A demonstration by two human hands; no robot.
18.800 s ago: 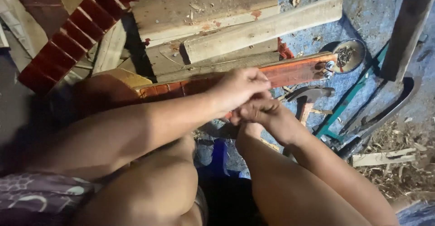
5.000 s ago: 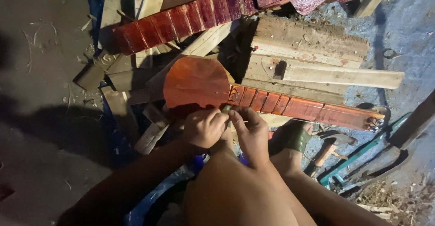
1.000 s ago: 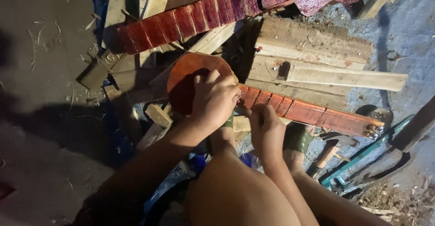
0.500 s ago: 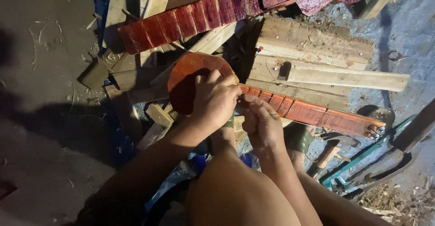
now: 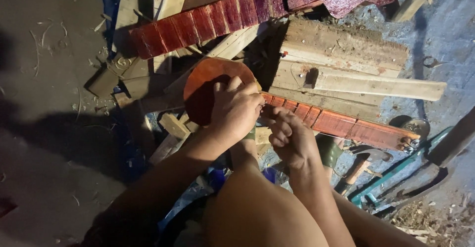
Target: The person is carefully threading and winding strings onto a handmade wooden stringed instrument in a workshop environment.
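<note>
A small red wooden string instrument lies across a pile of planks, its round body (image 5: 205,86) at the left and its fretted neck (image 5: 346,125) running right to the tuning pegs (image 5: 409,142). My left hand (image 5: 237,111) rests on the round body where the neck joins it, fingers curled over the edge. My right hand (image 5: 289,135) is just right of it, below the neck, with fingers pinched together, apparently on a thin string that runs toward the pegs. My bare knee (image 5: 257,212) rises below both hands.
A second red fretted neck (image 5: 208,22) lies at the top. Pale planks (image 5: 356,74) sit behind the instrument. A hammer (image 5: 358,165), a green-handled tool (image 5: 396,172) and dark metal tools (image 5: 420,185) lie at the right on blue sheeting. Wood scraps litter the left floor.
My right hand has shifted slightly down and left along the neck, closing toward the left hand. The left hand stays on the round body.
</note>
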